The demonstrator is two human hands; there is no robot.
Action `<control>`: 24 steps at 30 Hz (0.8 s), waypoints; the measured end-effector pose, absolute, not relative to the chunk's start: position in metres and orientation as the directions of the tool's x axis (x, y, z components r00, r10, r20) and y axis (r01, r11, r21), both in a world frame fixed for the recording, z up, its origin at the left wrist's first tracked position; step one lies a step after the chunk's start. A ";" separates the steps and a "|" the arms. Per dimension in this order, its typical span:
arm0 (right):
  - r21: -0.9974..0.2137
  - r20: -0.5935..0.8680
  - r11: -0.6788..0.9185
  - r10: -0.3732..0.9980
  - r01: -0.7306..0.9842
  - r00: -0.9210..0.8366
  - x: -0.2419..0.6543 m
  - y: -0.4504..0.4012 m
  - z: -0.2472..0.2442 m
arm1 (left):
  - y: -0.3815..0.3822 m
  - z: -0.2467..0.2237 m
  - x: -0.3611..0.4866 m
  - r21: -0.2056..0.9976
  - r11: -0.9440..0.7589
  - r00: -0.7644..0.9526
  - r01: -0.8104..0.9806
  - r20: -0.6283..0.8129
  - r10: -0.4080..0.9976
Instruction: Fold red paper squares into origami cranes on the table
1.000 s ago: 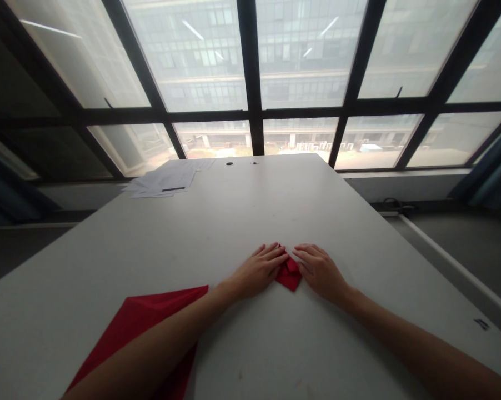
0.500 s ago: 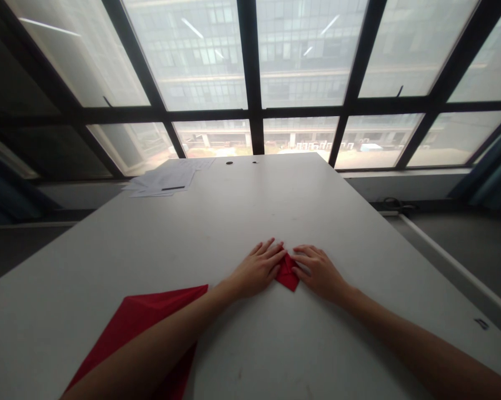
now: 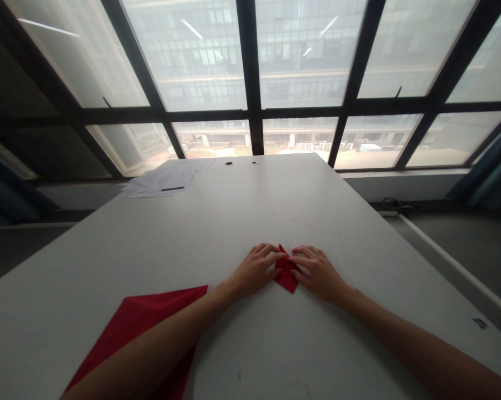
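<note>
A small piece of folded red paper (image 3: 287,280) lies on the white table between my two hands, its far tip showing just beyond my fingers. My left hand (image 3: 254,270) has bent fingers, with index finger and thumb closed on the paper's left side. From the other side, my right hand (image 3: 320,274) grips the paper's right part with thumb and fingertips. Part of the folds is covered by my fingers. A larger red sheet (image 3: 109,339) lies at the lower left, partly hidden under my left forearm.
Several white papers (image 3: 163,179) with a dark thin strip (image 3: 173,189) on them lie at the table's far left. A small dark-marked piece (image 3: 480,323) is near the right edge. Tall windows (image 3: 300,55) stand behind the white table (image 3: 234,222).
My left hand's fingers have drawn back and bent, uncovering the far tip of the folded red paper. My right hand has barely moved.
</note>
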State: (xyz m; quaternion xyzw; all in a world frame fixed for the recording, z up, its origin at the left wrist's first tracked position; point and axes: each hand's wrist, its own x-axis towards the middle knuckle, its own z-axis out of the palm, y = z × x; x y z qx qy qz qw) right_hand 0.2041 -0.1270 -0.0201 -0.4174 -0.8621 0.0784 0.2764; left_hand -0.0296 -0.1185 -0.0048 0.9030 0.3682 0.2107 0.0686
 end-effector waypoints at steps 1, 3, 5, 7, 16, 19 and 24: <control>-0.367 0.409 0.636 0.766 0.679 -0.496 0.204 -0.127 -0.020 | -0.119 -0.003 -0.030 0.291 -0.730 0.651 0.619 0.329 0.684; -0.368 0.407 0.632 0.769 0.683 -0.493 0.204 -0.127 -0.020 | -0.120 -0.001 -0.030 0.308 -0.753 0.676 0.582 0.331 0.658; -0.366 0.407 0.631 0.770 0.684 -0.492 0.205 -0.127 -0.021 | -0.120 -0.001 -0.030 0.318 -0.769 0.690 0.555 0.341 0.639; -0.364 0.405 0.632 0.769 0.684 -0.495 0.205 -0.126 -0.022 | -0.119 -0.002 -0.030 0.322 -0.775 0.695 0.543 0.346 0.631; -0.362 0.397 0.635 0.767 0.682 -0.504 0.204 -0.128 -0.018 | -0.121 -0.001 -0.028 0.336 -0.758 0.688 0.559 0.323 0.650; -0.388 0.415 0.637 0.766 0.666 -0.490 0.204 -0.129 -0.015 | -0.121 -0.001 -0.028 0.371 -0.742 0.668 0.559 0.329 0.668; -0.445 0.481 0.633 0.766 0.634 -0.427 0.204 -0.127 -0.013 | -0.122 -0.001 -0.027 0.472 -0.702 0.600 0.533 0.374 0.707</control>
